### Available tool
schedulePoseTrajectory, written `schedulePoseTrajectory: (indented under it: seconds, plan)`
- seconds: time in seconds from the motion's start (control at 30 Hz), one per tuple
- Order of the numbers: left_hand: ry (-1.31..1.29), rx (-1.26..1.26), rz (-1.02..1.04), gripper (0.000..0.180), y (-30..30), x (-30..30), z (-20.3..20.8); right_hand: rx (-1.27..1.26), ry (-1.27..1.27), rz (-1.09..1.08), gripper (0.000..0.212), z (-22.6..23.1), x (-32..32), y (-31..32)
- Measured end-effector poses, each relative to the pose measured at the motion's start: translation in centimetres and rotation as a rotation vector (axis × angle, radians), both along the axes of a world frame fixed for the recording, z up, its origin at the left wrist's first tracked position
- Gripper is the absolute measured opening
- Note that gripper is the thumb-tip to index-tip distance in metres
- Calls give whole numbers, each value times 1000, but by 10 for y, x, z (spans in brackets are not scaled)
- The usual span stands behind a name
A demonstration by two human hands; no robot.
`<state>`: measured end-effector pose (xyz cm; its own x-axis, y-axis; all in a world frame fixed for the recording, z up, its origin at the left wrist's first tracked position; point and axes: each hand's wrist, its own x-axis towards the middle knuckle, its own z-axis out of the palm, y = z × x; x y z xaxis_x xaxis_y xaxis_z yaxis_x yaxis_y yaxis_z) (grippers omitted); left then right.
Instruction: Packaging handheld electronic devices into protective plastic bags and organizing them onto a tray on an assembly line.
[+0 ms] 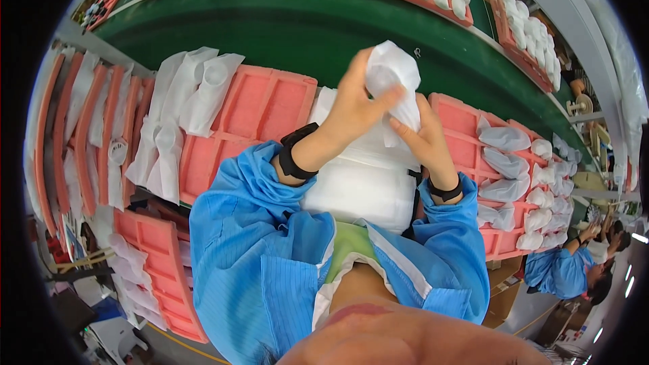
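Observation:
Between my two hands is a white foam bag (394, 62), held up over the near edge of the green work surface. My left hand (358, 100) grips its left side, with the thumb laid across its front. My right hand (426, 136) closes on its lower right side, fingers behind and thumb in front. Whatever may be inside the bag is hidden. Just below my hands, close to my body, lies a stack of flat white foam bags (358, 192).
To my left is a compartmented pink tray (253, 105) with white wrapped pieces (196, 88) at its left end. Another pink tray (466, 116) at right carries several wrapped pieces. Filled trays line the far side of the green conveyor belt (284, 30). A co-worker (561, 272) is at far right.

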<state>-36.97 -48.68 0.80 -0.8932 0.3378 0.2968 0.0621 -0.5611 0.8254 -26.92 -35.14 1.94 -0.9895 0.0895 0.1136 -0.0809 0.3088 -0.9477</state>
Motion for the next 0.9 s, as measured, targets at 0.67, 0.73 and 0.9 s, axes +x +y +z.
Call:
schedulePoseTrajectory:
  seconds: [0.67, 0.73, 0.9]
  plan:
    - [570, -1447, 324, 72, -283, -8, -26, 265, 204, 89, 23, 18, 6, 38]
    - [649, -1417, 502, 72, -282, 0, -63, 269, 190, 49, 22, 6, -3, 55]
    - [665, -1421, 588, 69, -277, 1, -69, 31, 116, -291, 14, -35, -26, 111]
